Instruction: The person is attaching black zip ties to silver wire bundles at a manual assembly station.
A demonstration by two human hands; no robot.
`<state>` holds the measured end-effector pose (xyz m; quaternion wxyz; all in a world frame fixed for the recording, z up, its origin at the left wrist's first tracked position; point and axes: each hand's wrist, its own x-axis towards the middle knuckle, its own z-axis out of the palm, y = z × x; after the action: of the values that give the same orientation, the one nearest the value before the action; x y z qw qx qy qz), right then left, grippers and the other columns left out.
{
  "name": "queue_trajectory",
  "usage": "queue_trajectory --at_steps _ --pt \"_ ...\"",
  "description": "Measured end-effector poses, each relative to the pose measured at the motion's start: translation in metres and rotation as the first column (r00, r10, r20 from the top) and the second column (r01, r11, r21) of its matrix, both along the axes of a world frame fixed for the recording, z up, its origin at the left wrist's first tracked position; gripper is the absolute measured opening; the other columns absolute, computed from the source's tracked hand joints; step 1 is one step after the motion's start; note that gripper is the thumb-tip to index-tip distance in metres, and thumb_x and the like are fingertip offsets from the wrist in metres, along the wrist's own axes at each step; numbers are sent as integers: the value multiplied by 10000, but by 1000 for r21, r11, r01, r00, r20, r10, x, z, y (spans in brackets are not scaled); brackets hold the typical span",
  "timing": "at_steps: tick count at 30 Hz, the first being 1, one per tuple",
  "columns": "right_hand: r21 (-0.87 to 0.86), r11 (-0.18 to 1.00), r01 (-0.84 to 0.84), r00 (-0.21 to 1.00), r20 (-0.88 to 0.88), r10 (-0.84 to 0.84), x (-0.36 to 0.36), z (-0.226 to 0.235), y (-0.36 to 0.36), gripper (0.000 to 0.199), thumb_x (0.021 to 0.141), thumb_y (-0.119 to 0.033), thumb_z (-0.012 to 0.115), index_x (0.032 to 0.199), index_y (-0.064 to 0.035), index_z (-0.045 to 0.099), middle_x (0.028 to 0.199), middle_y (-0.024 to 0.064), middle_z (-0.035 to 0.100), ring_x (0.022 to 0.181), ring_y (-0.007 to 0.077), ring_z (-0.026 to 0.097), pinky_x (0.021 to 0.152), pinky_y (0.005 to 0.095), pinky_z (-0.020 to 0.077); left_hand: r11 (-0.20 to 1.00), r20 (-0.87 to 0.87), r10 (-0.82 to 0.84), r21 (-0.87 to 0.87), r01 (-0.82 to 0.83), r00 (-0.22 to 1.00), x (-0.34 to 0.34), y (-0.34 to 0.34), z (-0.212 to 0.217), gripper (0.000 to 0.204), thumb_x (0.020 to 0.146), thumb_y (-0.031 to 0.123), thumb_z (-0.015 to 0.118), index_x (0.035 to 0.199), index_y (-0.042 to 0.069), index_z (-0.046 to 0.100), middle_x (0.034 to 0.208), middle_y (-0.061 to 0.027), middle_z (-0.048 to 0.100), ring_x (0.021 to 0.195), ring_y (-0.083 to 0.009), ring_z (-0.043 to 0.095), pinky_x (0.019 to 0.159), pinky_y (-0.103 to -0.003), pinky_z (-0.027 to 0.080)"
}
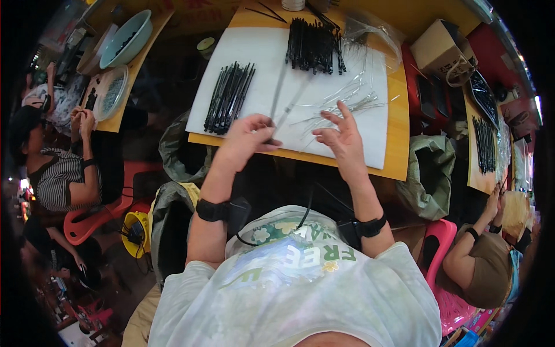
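Note:
My left hand [251,136] is closed in a pinch at the near edge of a white sheet [266,87]. From its fingers a pair of thin dark strips [280,92], smeared by motion, seems to rise; their exact kind cannot be told. To its left lies a bundle of slim black rods [230,98]. A denser pile of black rods [315,49] is at the sheet's far side. My right hand [344,133] is open, fingers spread, just beside loose thin silvery wires [361,103]. Nothing shows in it.
Beneath the sheet is a wooden table [399,130]; a clear plastic bag [378,34] lies at its far right. Open sacks stand at left [179,150] and right [428,173]. A person [69,168] works at left, another [477,260] at right. A cardboard box [442,49] is far right.

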<state>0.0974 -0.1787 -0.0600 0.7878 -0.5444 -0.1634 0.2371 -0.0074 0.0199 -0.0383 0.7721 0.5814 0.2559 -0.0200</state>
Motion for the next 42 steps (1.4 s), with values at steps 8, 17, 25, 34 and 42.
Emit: queue_trajectory --at_steps 8,17,25,34,42 --pt "-406 821 400 867 459 -196 38 -24 -45 307 863 -74 591 1156 6 549 958 69 632 740 91 541 704 232 461 262 -104 295 965 24 950 12 49 -23 290 770 147 656 1032 31 611 883 -176 615 840 -361 598 740 -408 473" --pt "-300 768 565 795 448 -410 46 -40 -64 160 881 -51 547 991 18 641 765 21 620 661 70 480 609 211 396 606 -17 42 795 -12 999 96 43 6 185 799 146 619 841 -33 633 694 -87 599 636 -182 613 573 -306 464" --pt "-257 862 437 889 268 -371 47 -35 -63 151 896 -103 579 931 31 639 685 35 607 592 60 495 539 198 401 776 -130 110 631 -3 985 232 78 -19 234 836 206 630 830 -26 604 725 -85 597 576 -158 583 481 -259 443" --pt "-273 859 432 871 374 -319 44 -33 -65 152 901 -106 563 949 23 626 699 40 609 585 72 496 547 209 412 972 -283 40 232 28 958 210 101 -14 134 877 98 548 883 -29 589 782 -105 631 600 -168 598 478 -238 439" --pt "-321 828 459 855 414 -313 47 -32 -63 138 885 -86 568 925 31 629 698 47 613 576 74 494 542 215 408 996 -89 -31 -87 23 996 82 67 -33 108 862 36 545 957 -8 572 876 -104 655 793 -167 655 520 -162 449"
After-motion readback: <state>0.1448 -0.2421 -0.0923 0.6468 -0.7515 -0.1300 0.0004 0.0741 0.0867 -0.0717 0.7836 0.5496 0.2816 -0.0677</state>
